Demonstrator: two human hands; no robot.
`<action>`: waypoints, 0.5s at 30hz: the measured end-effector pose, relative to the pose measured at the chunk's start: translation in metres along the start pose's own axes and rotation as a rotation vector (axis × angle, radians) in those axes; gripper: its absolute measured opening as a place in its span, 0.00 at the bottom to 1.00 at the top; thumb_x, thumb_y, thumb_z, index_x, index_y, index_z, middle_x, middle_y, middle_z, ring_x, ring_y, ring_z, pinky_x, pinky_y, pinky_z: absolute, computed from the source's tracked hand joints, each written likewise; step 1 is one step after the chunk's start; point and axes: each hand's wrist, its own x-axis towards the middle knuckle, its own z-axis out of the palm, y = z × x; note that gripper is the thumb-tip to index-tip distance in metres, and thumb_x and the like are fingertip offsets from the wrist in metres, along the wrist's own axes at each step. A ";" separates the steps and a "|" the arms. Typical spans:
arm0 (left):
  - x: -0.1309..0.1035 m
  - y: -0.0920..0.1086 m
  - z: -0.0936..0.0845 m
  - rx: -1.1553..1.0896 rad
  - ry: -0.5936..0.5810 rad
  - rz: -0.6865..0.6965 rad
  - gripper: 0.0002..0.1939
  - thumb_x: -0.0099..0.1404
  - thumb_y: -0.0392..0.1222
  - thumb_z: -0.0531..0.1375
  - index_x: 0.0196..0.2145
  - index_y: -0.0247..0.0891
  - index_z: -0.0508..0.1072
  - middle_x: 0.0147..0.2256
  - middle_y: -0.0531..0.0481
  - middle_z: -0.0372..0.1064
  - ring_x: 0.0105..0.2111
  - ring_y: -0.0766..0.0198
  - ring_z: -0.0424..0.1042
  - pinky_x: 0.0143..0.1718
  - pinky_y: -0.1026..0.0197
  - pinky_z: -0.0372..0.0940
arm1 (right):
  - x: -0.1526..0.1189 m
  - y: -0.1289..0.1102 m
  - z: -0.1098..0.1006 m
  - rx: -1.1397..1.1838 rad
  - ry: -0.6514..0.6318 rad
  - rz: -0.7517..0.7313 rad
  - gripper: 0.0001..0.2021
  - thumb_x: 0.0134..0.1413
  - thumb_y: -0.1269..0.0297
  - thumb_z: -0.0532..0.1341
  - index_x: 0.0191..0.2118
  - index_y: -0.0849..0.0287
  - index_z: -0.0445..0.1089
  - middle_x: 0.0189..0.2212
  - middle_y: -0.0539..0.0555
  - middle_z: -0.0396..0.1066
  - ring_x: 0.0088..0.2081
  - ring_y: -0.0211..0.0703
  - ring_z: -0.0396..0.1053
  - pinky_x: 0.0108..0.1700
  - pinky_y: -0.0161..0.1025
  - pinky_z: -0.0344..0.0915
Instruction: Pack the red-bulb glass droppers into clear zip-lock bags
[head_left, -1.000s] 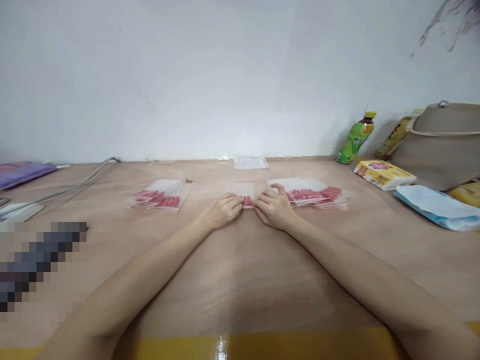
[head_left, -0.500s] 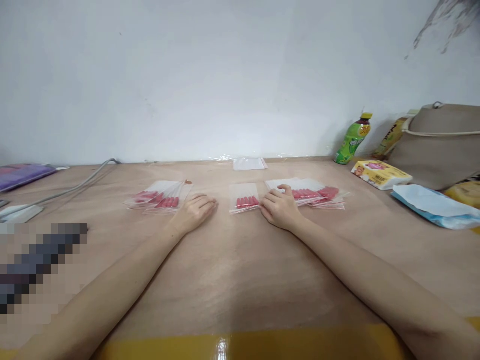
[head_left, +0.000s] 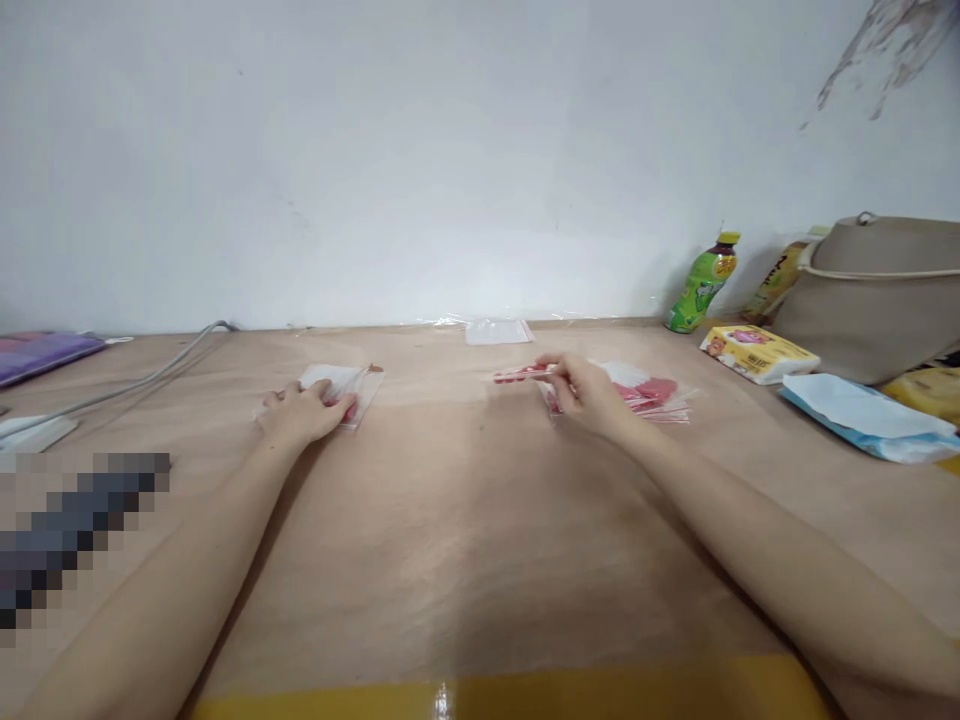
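Observation:
My right hand pinches a small clear zip bag with red pieces in it, held almost level just above the table. Below and to the right of this hand lies a fanned pile of similar bags, partly hidden by it. On the left, my left hand rests with fingers apart on another pile of bags. Its thumb lies over red pieces, and the hand covers much of that pile. What the red pieces are cannot be made out.
Near the wall lies a flat white packet. On the right stand a green bottle, a yellow tissue pack, a blue-white packet and a beige bag. A grey cable and a purple pouch are at left.
The single bag that lay between my hands is now lifted in my right hand. My left hand has moved left from beside the left pile onto it.

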 end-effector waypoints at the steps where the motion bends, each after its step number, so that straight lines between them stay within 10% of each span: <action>1: -0.001 0.003 0.001 0.022 -0.010 -0.053 0.34 0.58 0.64 0.45 0.49 0.34 0.66 0.49 0.31 0.58 0.50 0.30 0.52 0.43 0.35 0.50 | -0.001 0.005 -0.011 -0.007 0.006 0.004 0.04 0.53 0.69 0.51 0.33 0.58 0.61 0.40 0.59 0.70 0.35 0.43 0.69 0.34 0.39 0.62; 9: -0.035 0.084 0.006 0.024 -0.027 -0.044 0.32 0.59 0.65 0.41 0.50 0.44 0.65 0.53 0.33 0.53 0.52 0.29 0.51 0.42 0.33 0.50 | -0.044 0.053 -0.085 -0.040 -0.061 0.212 0.12 0.50 0.56 0.56 0.23 0.57 0.60 0.32 0.55 0.72 0.32 0.43 0.68 0.32 0.39 0.60; 15: -0.066 0.136 -0.001 -0.025 0.003 0.198 0.32 0.60 0.65 0.41 0.49 0.42 0.65 0.49 0.32 0.60 0.46 0.35 0.60 0.39 0.38 0.54 | -0.038 0.037 -0.073 -0.567 0.067 0.083 0.13 0.49 0.54 0.57 0.23 0.58 0.66 0.22 0.54 0.70 0.30 0.45 0.65 0.37 0.44 0.53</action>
